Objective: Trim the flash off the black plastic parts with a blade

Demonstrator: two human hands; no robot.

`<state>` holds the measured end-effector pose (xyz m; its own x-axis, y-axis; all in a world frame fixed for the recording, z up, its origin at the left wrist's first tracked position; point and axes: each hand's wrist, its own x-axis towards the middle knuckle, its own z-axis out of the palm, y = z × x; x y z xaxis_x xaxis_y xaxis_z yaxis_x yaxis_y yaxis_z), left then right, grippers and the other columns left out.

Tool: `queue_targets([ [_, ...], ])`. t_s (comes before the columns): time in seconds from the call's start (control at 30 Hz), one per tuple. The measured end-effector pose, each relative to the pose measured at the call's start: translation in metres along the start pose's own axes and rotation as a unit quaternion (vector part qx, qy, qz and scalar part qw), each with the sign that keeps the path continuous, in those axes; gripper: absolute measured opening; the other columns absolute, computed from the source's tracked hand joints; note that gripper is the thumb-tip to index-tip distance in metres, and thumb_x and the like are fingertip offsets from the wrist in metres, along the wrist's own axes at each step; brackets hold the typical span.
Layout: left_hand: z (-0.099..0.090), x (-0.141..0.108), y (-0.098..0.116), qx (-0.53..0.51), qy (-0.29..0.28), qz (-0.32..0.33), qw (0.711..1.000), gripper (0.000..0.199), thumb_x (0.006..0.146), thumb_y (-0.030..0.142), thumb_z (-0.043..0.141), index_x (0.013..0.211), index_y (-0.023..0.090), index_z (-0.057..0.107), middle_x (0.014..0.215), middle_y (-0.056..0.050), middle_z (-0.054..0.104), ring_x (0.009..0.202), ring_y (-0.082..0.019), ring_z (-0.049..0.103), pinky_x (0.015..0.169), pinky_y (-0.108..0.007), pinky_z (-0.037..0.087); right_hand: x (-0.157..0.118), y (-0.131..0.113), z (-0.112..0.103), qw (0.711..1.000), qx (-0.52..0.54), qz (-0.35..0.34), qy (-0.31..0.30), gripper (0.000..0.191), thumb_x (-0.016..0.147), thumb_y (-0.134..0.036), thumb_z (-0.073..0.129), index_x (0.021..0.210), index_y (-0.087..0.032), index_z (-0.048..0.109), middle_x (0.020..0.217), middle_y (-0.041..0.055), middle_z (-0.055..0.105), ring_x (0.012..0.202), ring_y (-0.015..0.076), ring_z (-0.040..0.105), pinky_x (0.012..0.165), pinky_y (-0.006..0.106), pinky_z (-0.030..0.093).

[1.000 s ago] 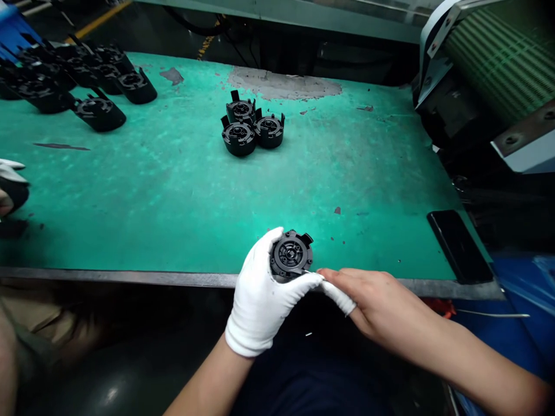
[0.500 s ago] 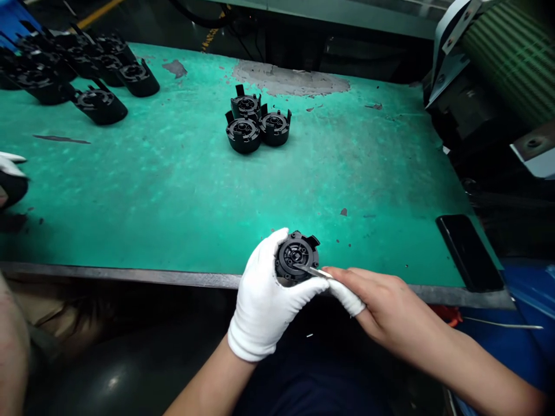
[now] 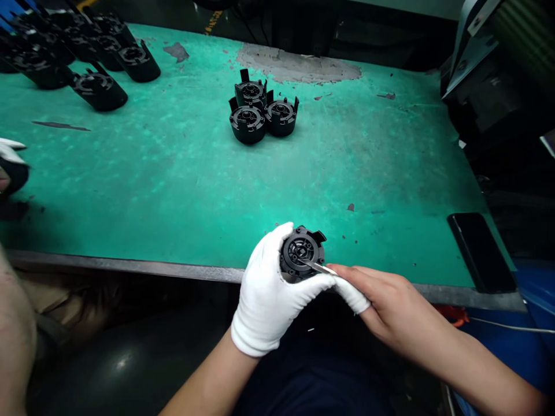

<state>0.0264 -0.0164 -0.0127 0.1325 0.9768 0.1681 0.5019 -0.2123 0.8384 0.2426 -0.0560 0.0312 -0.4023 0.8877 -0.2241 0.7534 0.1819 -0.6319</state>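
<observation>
Cupping the round black part (image 3: 299, 245) above the front edge of the green tabletop (image 3: 173, 190), the white-gloved left hand (image 3: 271, 289) had its fingers curled around the sides. The right hand (image 3: 381, 294), mostly bare with white cloth on one digit, pinched a thin metal blade (image 3: 318, 267) between its fingers, and the tip reached onto the face of the round black part. Beyond the round black part and slightly to its left, three black housings (image 3: 248, 124) stood clustered together. Well apart from it, at the far left, stood a group of taller black housings (image 3: 102, 95). To its right lay a dark phone (image 3: 481, 252). Far to its left, a co-worker's gloved hand (image 3: 11, 153) was partly in view at a dark object (image 3: 15, 175). A worn grey patch (image 3: 299, 63) showed beyond the three black housings.
</observation>
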Motion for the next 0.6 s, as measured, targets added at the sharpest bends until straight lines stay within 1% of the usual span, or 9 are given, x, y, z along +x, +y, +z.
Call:
queue_targets([
  [0.17,0.0,-0.001,0.0,0.004,0.006,0.005,1.0,0.089,0.067,0.057,0.085,0.14,0.021,0.047,0.14,-0.01,0.057,0.13,-0.027,0.057,0.114,-0.042,0.047,0.0,0.0,0.0,1.0,-0.006,0.003,-0.005,0.048,0.095,-0.01,0.043,0.139,-0.025,0.052,0.121,0.0061,0.068,0.103,0.0207,0.067,0.089,0.036,0.056],
  [0.3,0.0,-0.001,0.0,0.004,0.007,0.006,1.0,0.09,0.066,0.058,0.085,0.14,0.022,0.047,0.139,-0.009,0.058,0.128,-0.028,0.058,0.113,-0.043,0.048,-0.001,0.002,0.001,0.999,-0.038,-0.005,-0.007,0.055,0.09,-0.006,0.043,0.142,-0.023,0.049,0.12,0.0086,0.068,0.1,0.0228,0.068,0.087,0.038,0.057],
  [0.4,0.0,0.0,0.0,0.003,0.004,0.002,1.0,0.091,0.066,0.058,0.085,0.14,0.022,0.047,0.14,-0.01,0.058,0.129,-0.029,0.058,0.113,-0.044,0.048,0.0,0.001,-0.002,0.998,-0.054,-0.012,-0.016,0.059,0.088,-0.005,0.042,0.144,-0.022,0.049,0.122,0.0095,0.067,0.103,0.0242,0.068,0.089,0.04,0.058],
  [0.5,-0.002,0.001,0.0,0.0,-0.016,-0.007,1.0,0.089,0.068,0.057,0.084,0.142,0.023,0.046,0.143,-0.01,0.056,0.131,-0.03,0.056,0.114,-0.046,0.047,0.005,-0.004,-0.011,0.996,-0.07,-0.005,-0.06,0.061,0.084,-0.004,0.041,0.142,-0.022,0.051,0.121,0.0083,0.068,0.104,0.0255,0.068,0.089,0.042,0.058],
  [0.57,-0.003,0.002,0.0,0.001,-0.029,-0.011,1.0,0.089,0.069,0.056,0.084,0.142,0.023,0.046,0.143,-0.01,0.056,0.132,-0.03,0.055,0.115,-0.046,0.046,0.008,-0.006,-0.016,0.992,-0.086,0.003,-0.094,0.06,0.084,-0.005,0.041,0.139,-0.023,0.053,0.117,0.0071,0.07,0.101,0.0268,0.069,0.086,0.044,0.059],
  [0.6,-0.003,0.003,0.001,0.003,-0.031,-0.013,0.999,0.089,0.069,0.057,0.084,0.142,0.023,0.046,0.143,-0.01,0.056,0.132,-0.03,0.055,0.115,-0.047,0.046,0.008,-0.006,-0.017,0.991,-0.088,0.003,-0.101,0.058,0.084,-0.006,0.042,0.138,-0.024,0.054,0.116,0.0067,0.07,0.1,0.0271,0.069,0.085,0.045,0.059],
])
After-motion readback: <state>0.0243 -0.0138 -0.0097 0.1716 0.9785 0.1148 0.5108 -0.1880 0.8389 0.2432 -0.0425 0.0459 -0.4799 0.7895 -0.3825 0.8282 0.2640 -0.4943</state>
